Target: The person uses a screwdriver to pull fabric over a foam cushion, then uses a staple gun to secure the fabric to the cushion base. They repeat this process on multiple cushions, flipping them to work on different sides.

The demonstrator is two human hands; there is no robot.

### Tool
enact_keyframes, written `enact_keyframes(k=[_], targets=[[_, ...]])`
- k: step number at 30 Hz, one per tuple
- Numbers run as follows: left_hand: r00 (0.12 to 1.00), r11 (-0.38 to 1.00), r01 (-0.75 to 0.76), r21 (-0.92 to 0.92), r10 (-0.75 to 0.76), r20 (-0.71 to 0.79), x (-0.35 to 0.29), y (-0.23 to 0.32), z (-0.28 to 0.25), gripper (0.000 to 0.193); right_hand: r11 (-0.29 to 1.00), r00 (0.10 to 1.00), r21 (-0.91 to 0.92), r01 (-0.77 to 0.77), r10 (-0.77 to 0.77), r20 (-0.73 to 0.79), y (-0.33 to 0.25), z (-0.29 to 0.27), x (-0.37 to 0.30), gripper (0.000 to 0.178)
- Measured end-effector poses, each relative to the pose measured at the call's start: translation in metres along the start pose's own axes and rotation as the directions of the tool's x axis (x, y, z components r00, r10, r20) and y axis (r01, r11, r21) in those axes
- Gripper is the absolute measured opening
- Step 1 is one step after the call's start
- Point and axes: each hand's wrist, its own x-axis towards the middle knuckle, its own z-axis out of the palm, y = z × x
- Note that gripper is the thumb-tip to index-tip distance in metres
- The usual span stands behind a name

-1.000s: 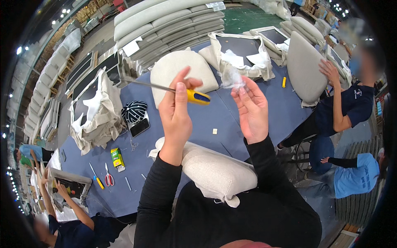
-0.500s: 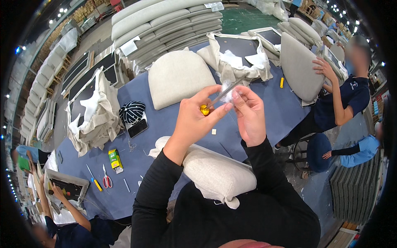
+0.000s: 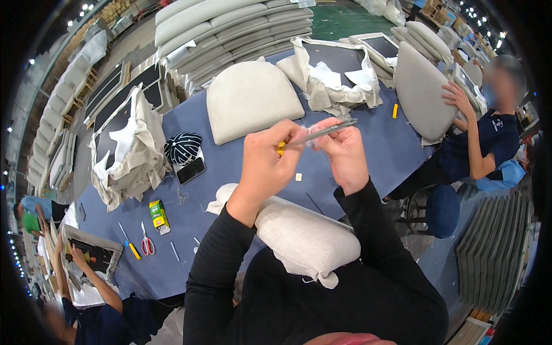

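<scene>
My left hand [image 3: 265, 161] is closed around a yellow-handled tool with a long grey metal shaft [image 3: 329, 131]. The shaft points right, across the fingers of my right hand [image 3: 349, 158]. Those fingers are pinched together on a tuft of white fluffy wadding [image 3: 313, 130], mostly hidden between the hands. Below my forearms, a beige fabric-covered cushion [image 3: 307, 236] lies at the table's near edge, against my body. Ahead of my hands, a rounded grey-beige seat pad [image 3: 253, 103] lies flat on the blue-grey table [image 3: 230, 167].
On the left are red-handled scissors [image 3: 148, 241], a yellow-handled screwdriver [image 3: 134, 250], a green-yellow box [image 3: 158, 217], a phone [image 3: 191, 171] and a striped cap [image 3: 183, 149]. Partly covered seats [image 3: 129, 149] stand beyond. One co-worker [image 3: 497, 135] handles a pad at right; another [image 3: 95, 287] works at lower left.
The tool's shaft has swung to point more to the right, lying over my right fingers. Less wadding shows now. My hands stay close together, and the view has shifted slightly.
</scene>
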Motion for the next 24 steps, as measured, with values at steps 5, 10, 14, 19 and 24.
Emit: enact_keyframes(k=[5,10,14,19,24], targets=[[0.978,0.992,0.088,-0.089,-0.103,-0.182,0.001,-0.012,-0.006,0.025,0.96,0.972,-0.188,-0.205,0.178,-0.152,0.067,-0.114,0.019,0.027],[0.984,0.965,0.119,0.235,-0.146,0.102,0.005,0.002,0.004,0.038,0.023,0.993,-0.998,-0.055,0.102,-0.053,0.038,-0.082,-0.038,0.058],[0.986,0.929,0.01,0.37,-0.071,0.152,0.013,-0.029,0.008,0.035,0.903,0.934,-0.425,0.058,0.101,0.343,-0.05,-0.029,-0.07,0.073],[0.999,0.844,-0.008,0.537,-0.013,0.036,0.022,-0.024,0.003,0.032,0.901,0.89,-0.39,0.191,0.009,0.456,-0.072,0.007,-0.112,0.077],[0.982,0.8,0.073,0.596,0.047,-0.184,-0.015,0.034,-0.047,0.027,0.804,0.872,-0.405,0.435,-0.263,0.412,-0.061,-0.003,-0.113,0.055]])
